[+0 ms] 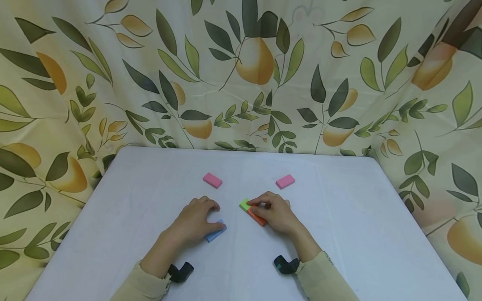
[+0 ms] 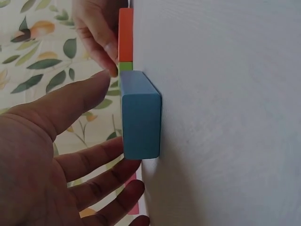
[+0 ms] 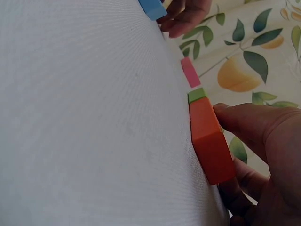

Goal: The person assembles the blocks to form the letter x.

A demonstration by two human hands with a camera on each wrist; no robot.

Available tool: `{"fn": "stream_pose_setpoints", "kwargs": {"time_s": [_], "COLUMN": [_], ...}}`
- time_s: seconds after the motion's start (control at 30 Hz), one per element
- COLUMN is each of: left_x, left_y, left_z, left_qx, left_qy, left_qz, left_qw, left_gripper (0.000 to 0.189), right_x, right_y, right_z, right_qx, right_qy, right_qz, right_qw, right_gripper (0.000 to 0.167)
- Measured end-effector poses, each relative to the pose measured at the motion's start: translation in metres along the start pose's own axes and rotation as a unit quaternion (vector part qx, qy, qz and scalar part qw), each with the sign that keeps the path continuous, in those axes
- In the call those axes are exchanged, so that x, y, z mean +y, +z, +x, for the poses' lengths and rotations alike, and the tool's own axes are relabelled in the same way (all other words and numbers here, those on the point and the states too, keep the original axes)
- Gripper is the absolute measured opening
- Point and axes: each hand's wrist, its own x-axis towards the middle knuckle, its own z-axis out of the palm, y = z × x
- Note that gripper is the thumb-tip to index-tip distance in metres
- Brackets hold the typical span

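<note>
Beside a blue block (image 2: 141, 125) lying on the table, my left hand (image 1: 196, 219) has its thumb and fingers spread apart. In the head view the thumb overlaps the block's top; in the left wrist view a gap shows between thumb and block. An orange block (image 3: 214, 155) lies end to end with a light green block (image 1: 244, 204). My right hand (image 1: 275, 211) is over this pair, its thumb at the top edge of the orange block and a forefinger by the green one. Neither thumb covers the near side of its block.
Two pink blocks lie farther back, a left one (image 1: 212, 180) and a right one (image 1: 285, 181). The white-covered table (image 1: 233, 271) ends at a patterned curtain (image 1: 233, 104). Black wrist cameras sit under both sleeves, close above the tabletop.
</note>
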Motion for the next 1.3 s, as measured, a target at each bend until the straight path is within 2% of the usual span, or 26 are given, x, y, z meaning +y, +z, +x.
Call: {"fn": "stream_pose_setpoints", "kwargs": {"time_s": [0.2,0.3,0.4,0.9,1.3], "left_x": [0.006,0.011,0.014,0.017,0.017], "left_y": [-0.006,-0.009,-0.01,-0.003,-0.001], "left_z": [-0.005,-0.009,-0.012,-0.009,-0.015], "left_qx": [-0.037,-0.063,-0.074,-0.075,-0.05], "left_qy": [-0.011,-0.02,-0.021,-0.018,-0.024], "left_qz": [0.016,0.01,0.004,0.007,-0.006], "left_qw": [0.9991,0.9977,0.997,0.997,0.9984], "left_gripper": [0.056,0.054,0.051,0.041,0.035], "right_x": [0.001,0.002,0.002,0.004,0.002], "right_y": [-0.001,-0.001,-0.002,-0.003,-0.001], "right_z": [0.0,0.0,0.0,-0.002,0.001], "right_qx": [-0.002,-0.002,0.0,-0.001,-0.003], "right_qy": [0.004,0.005,0.006,0.001,0.004], "right_qz": [0.002,-0.001,-0.001,0.002,0.006], "right_qw": [1.0,1.0,1.0,1.0,1.0], "right_gripper": [0.02,0.02,0.02,0.02,0.018]}}
